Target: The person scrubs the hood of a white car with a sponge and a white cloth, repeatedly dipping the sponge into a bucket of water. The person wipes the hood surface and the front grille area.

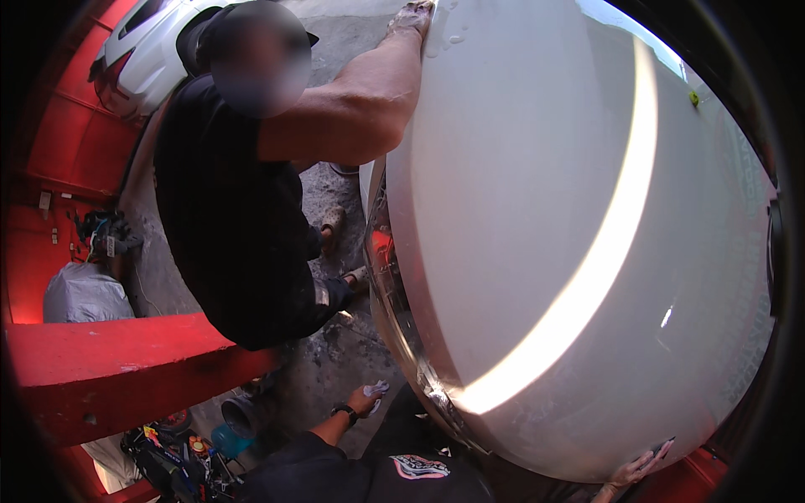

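Observation:
My left hand point(364, 401), with a dark watch at the wrist, hangs beside the car's front and grips a crumpled white cloth point(376, 389). At the lower right, my right hand point(639, 467) rests on the edge of the pale car hood point(511, 193). Its fingers are stretched out along the surface, and a small dark patch shows by the fingertips. A bright curved band of light crosses the hood. Across from me, a person in a black shirt point(226, 210) leans over, with a hand point(411, 17) on the hood's far left edge near some wet spots.
The grille and headlight edge point(394, 285) runs along the hood's left side. A red beam point(126, 369) juts in from the left. Below it stand a dark bucket point(239, 413) and a cluttered pile of tools point(172, 461). A grey covered bundle point(86, 293) and a white car point(155, 54) are farther off.

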Available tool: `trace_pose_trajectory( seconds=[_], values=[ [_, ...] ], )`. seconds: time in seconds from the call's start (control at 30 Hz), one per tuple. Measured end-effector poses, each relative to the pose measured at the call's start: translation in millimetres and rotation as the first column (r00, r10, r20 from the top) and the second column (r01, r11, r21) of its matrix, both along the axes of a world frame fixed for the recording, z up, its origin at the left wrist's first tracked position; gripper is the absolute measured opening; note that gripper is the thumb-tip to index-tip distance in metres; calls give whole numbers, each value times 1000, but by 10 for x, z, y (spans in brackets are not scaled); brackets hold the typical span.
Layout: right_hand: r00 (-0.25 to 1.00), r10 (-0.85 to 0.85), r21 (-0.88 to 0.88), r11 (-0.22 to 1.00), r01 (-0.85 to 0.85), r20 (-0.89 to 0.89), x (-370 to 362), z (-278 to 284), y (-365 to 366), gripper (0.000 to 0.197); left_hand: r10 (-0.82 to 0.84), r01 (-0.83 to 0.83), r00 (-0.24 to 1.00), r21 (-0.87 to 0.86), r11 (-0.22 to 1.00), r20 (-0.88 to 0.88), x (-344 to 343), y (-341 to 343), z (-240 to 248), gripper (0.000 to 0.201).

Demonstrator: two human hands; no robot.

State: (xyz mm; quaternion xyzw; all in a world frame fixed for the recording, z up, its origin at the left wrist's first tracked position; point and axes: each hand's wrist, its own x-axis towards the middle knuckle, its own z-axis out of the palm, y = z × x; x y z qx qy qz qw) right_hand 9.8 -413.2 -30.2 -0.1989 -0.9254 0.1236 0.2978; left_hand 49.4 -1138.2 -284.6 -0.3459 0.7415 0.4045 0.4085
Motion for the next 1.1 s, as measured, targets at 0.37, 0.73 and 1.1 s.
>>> trace_pose_trajectory(
  seconds=[0.37, 0.73, 1.1],
  values=[
    [998, 58, 97, 994, -55, -25, 49, -119, 107, 46, -60, 75, 979, 68, 995, -196, 527, -339, -925, 54],
    [999, 40, 107, 994, -37, -21, -56, 9, -48, 45, -60, 67, 995, 80, 995, -85, 447, -210, -845, 41],
    [1000, 20, 0, 1000, -20, 4, 198, -31, 197, 47, -18, 20, 998, 24, 1000, -55, 290, -106, -453, 56]
  ],
)
